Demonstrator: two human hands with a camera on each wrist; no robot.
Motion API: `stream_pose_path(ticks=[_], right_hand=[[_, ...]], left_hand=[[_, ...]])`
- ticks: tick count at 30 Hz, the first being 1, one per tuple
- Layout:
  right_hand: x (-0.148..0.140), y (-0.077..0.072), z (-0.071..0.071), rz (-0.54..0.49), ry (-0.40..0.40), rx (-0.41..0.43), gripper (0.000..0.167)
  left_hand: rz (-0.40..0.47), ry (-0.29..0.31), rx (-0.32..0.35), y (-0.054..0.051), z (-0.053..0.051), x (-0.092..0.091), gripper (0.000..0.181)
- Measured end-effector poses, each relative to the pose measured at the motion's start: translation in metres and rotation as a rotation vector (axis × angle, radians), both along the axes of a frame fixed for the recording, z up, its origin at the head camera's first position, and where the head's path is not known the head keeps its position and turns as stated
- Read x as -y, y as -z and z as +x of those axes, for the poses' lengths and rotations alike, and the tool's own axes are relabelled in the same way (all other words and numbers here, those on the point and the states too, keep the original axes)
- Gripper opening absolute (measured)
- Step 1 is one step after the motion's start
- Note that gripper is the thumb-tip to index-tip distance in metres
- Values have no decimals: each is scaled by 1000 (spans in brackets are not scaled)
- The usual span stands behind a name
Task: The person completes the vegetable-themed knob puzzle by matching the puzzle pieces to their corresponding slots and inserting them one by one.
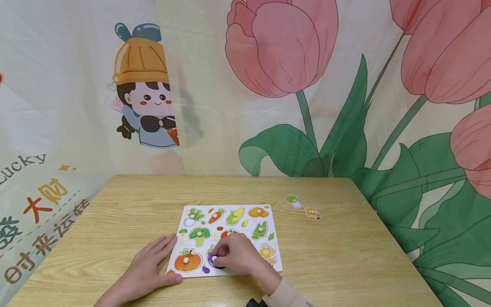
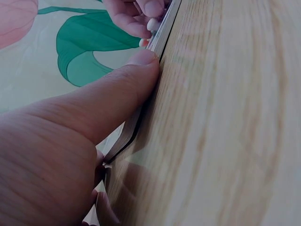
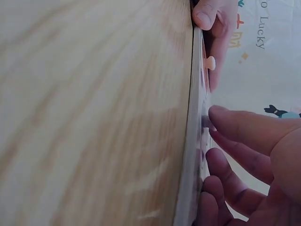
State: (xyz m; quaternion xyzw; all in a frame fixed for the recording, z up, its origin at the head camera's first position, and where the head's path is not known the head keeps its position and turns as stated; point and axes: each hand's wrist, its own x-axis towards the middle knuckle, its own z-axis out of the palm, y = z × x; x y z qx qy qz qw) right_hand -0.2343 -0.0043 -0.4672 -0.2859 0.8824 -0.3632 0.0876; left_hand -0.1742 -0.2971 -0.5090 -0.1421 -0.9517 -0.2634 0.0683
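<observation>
My right hand (image 1: 238, 253) pinches the white knob of a purple eggplant puzzle piece (image 1: 210, 258) between thumb and forefinger. The piece lies at its spot in the front row of a white vegetable puzzle board (image 1: 246, 209), partly covered by the fingers; I cannot tell whether it sits fully down. At the board's front left corner is my left hand (image 1: 147, 264), with fingers stretched along the left edge. Its thumb (image 2: 127, 82) presses against the front edge in the left wrist view. A pumpkin piece (image 1: 192, 262) lies between the hands, its round knob (image 3: 211, 62) showing in the right wrist view.
Beyond the board's far right corner, a leafy green vegetable piece (image 1: 293, 201) and a mushroom piece (image 1: 313, 213) lie loose on the wooden table (image 1: 337, 247). Broccoli (image 1: 199, 236), carrot (image 1: 216, 216) and corn (image 1: 235, 216) pieces with knobs are on the board. A printed cloth hangs behind.
</observation>
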Motion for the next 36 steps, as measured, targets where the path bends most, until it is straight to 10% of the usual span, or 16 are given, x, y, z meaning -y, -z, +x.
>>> stream_pose_path(ticks=[19,36], right_hand=[[-80,-40,-44,-122,102,46,18],[-190,-21,-127,-79,344,-94,25]], left_hand=[[-4,5,-15,0,0,1,109],[-13,-8,-3,2,1,1,111]])
